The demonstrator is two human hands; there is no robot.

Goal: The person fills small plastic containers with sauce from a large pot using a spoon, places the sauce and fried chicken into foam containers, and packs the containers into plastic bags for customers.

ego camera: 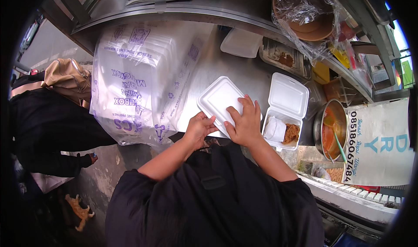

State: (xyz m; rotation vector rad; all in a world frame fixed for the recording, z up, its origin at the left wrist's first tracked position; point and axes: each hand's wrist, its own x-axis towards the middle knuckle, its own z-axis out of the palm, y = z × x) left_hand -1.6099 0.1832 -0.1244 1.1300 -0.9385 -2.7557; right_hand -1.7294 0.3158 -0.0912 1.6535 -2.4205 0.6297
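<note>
A closed white foam lunch box [219, 95] lies at an angle on the steel counter [209, 64] in front of me. My left hand [199, 129] grips its near left edge between thumb and fingers. My right hand [244, 123] rests on the lid's right side with fingers spread. Just to the right stands a second foam lunch box [289, 95] with its lid up. Inside it are a white paper-wrapped bundle [274, 129] and a piece of brown fried food [291, 133]. What the closed box holds is hidden.
Left on the counter stands a large plastic bag of stacked foam boxes [130, 77]. A metal tray [285, 56] with food remains lies behind. A steel bowl of red sauce [329, 129] with a green-handled ladle is at right. A person in black [49, 126] and a cat [79, 211] are at left.
</note>
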